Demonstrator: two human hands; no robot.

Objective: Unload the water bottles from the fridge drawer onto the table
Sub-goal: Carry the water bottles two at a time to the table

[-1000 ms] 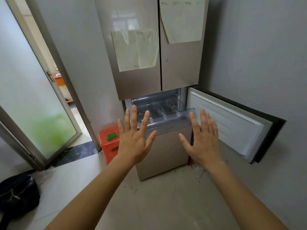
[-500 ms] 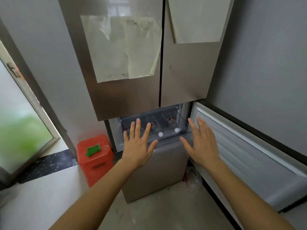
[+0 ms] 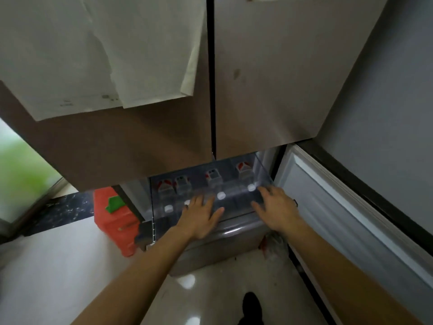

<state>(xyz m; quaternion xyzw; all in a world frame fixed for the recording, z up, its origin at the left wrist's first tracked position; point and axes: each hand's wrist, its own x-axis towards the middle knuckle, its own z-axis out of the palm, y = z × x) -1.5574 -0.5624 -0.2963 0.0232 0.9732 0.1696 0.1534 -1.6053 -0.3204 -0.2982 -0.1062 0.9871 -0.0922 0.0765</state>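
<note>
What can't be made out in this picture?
Head view:
- Table: outside the frame.
- Number of water bottles: the left hand covers part of the drawer, and the fridge doors hide its back.
- Whether the right hand touches a bottle: motion blur.
- Writing on the paper sheet: too blurred.

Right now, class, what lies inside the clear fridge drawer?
Four water bottles, white caps forward. The left hand and right hand cover part of the fridge drawer; its back is hidden under the upper doors.
</note>
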